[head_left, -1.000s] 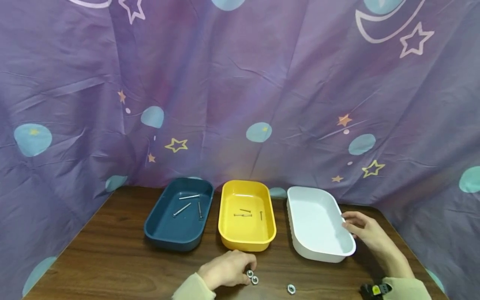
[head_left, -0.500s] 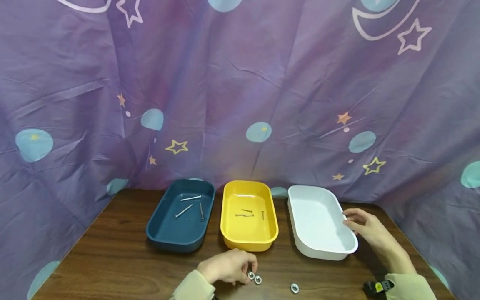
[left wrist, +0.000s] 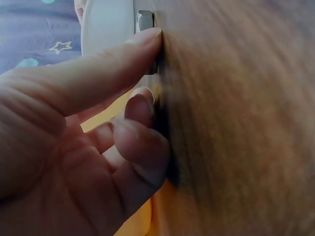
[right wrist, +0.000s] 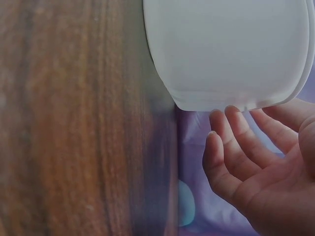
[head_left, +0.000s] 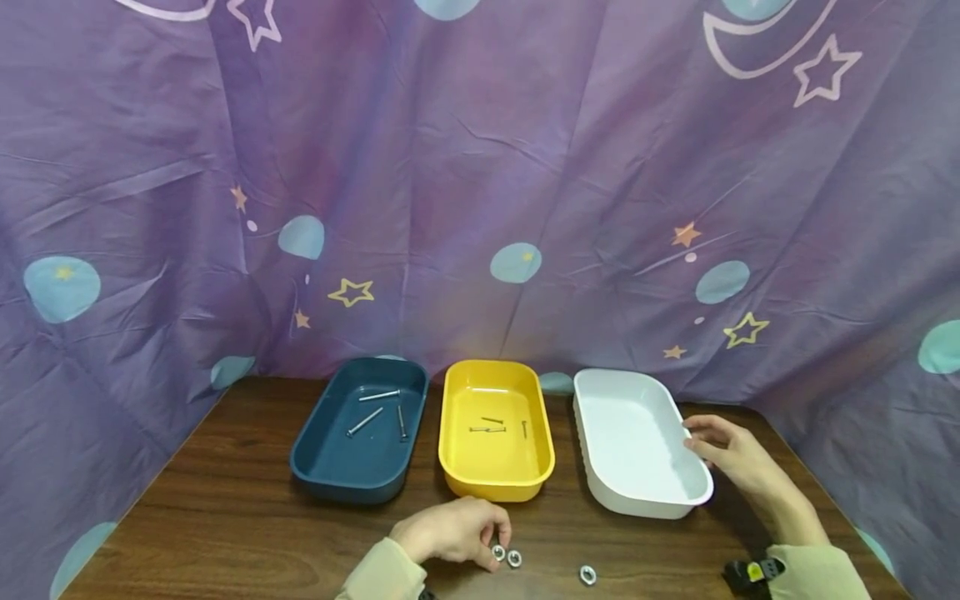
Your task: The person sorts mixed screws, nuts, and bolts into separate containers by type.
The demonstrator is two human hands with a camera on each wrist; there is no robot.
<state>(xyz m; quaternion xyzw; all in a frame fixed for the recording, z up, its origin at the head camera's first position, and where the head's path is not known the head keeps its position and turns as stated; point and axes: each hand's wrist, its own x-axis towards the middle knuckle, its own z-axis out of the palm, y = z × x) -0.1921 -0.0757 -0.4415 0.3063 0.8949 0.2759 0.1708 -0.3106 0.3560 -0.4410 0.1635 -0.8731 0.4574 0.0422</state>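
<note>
My left hand (head_left: 453, 532) is low over the table, thumb and bent forefinger on either side of a silver hex nut (head_left: 498, 552) that looks to lie on the tabletop. A second hex nut (head_left: 513, 559) sits just right of it. In the left wrist view, the thumb (left wrist: 118, 59) partly hides the nearer nut, and another nut (left wrist: 145, 20) shows beyond the thumb tip. My right hand (head_left: 738, 458) rests at the right side of a white tray (head_left: 637, 442). Its fingertips (right wrist: 231, 112) touch the tray's outer wall; the thumb tip is hidden in the right wrist view.
Another hex nut (head_left: 587, 575) lies near the table's front. A yellow tray (head_left: 497, 483) holds several small screws (head_left: 487, 429). At the left, a dark blue tray (head_left: 348, 483) holds three long bolts (head_left: 365, 422). A purple patterned cloth (head_left: 450, 208) hangs behind the table.
Both hands stay almost where they were. The left fingers shift slightly about the nearer nut. The head view drifts a little; the trays and their contents stay as before.
</note>
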